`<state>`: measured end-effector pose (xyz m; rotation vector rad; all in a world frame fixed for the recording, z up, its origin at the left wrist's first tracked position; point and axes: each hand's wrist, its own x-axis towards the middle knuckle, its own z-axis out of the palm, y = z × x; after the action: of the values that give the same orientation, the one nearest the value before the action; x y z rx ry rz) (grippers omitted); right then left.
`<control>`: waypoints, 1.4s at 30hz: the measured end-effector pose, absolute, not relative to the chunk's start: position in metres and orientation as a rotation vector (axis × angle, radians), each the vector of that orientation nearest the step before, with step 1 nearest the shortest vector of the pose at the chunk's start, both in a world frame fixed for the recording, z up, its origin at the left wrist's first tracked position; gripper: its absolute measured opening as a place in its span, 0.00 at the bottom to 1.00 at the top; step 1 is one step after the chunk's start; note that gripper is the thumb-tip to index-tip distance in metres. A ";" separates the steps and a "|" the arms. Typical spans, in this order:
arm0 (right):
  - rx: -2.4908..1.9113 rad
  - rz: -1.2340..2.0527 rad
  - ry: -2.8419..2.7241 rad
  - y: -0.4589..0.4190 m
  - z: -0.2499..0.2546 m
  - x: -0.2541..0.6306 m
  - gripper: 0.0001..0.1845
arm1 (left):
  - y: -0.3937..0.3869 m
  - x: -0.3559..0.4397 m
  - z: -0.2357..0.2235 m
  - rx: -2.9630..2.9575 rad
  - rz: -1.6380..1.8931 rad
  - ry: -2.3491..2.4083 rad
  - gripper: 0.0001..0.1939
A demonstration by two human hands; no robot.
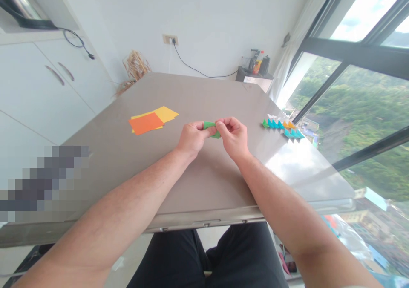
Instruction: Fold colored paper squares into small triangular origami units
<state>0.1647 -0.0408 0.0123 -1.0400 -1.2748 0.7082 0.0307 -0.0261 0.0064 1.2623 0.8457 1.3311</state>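
A small piece of folded green paper is held between my two hands above the middle of the table. My left hand pinches its left side, thumb on top. On the other side, my right hand grips the paper's right edge between thumb and fingers. Parts of the paper are covered by my fingers, so its full shape is hidden. Sheets of orange paper and yellow paper lie overlapping to the left of my hands.
Several small folded paper boats in blue, green and orange stand in rows at the table's right side, near the window. A low cabinet with bottles stands beyond the far edge. Dried stalks are behind the far left corner.
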 end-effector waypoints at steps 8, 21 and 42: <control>-1.048 0.742 -1.306 -0.038 0.008 0.170 0.10 | -0.019 0.027 0.001 1.060 1.347 0.768 0.10; -1.036 0.795 -1.274 -0.038 0.008 0.168 0.12 | -0.026 0.032 0.006 1.001 1.336 0.673 0.09; -1.107 0.751 -1.378 -0.039 0.008 0.171 0.08 | -0.023 0.026 0.000 1.093 1.339 0.738 0.09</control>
<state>0.1711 -0.0385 0.0080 -1.1067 -1.3783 0.7508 0.0259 -0.0233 0.0002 1.0933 0.7380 1.3387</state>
